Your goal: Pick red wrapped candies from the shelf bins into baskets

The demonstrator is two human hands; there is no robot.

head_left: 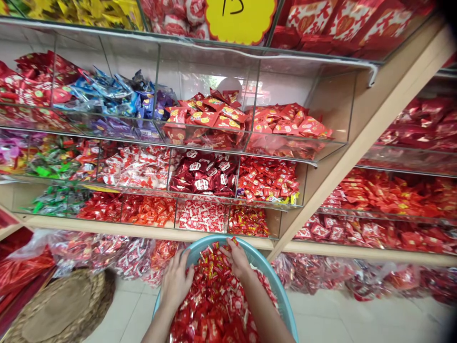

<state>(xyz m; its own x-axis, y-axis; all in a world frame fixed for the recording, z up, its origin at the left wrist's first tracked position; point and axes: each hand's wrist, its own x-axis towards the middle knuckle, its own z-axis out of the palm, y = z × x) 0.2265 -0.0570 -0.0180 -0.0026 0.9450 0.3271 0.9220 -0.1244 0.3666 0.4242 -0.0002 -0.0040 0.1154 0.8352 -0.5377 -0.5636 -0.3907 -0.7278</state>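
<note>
A pale blue basin (287,309) full of small wrapped candies (210,295), mostly red with some gold and white, is below me. My left hand (177,278) lies at the basin's left side, its fingers stretched out and apart over the rim and the candies, holding nothing. At the far side of the basin, my right hand (237,259) has its fingers bent together around a red wrapped candy (233,241), which shows at the fingertips. Its other fingers partly cover the candies below.
Clear-walled shelf bins (203,183) of wrapped sweets rise just beyond the basin. A slanting wooden upright (357,138) divides the shelving. Plastic bags of candy (124,257) line the floor underneath. A woven stool (64,305) stands at left, and a yellow price sign (241,21) hangs above.
</note>
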